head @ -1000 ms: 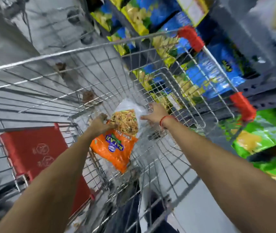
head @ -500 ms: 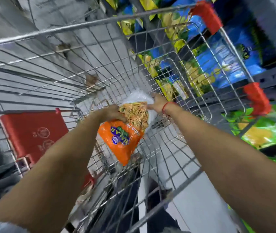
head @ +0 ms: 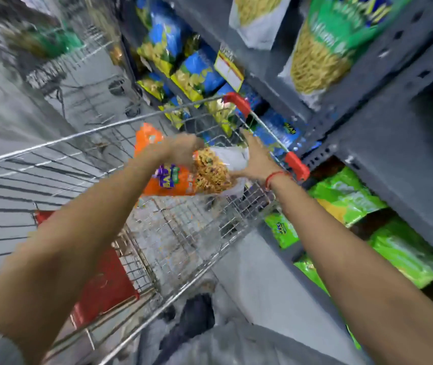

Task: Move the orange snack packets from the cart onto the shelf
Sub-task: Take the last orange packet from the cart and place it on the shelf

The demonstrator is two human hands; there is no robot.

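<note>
Being carried above the cart (head: 120,122) basket: one orange snack packet (head: 173,169), tilted, clear end toward the shelving. Being clutched from above by the left hand (head: 181,150), fingers curled over the upper edge; blur making the exact hold hard to read. Being steadied at the clear end by the right hand (head: 256,156), palm flat against it, fingers spread rather than closed. Judging the step as the lift-out and transfer, not yet the placement. Lying well to the right and higher: the grey shelf (head: 384,83), stocked with blue packets (head: 197,72) and green packets (head: 347,201). Needing next, probably, a swing rightward over the cart rim toward an open shelf spot.
</note>
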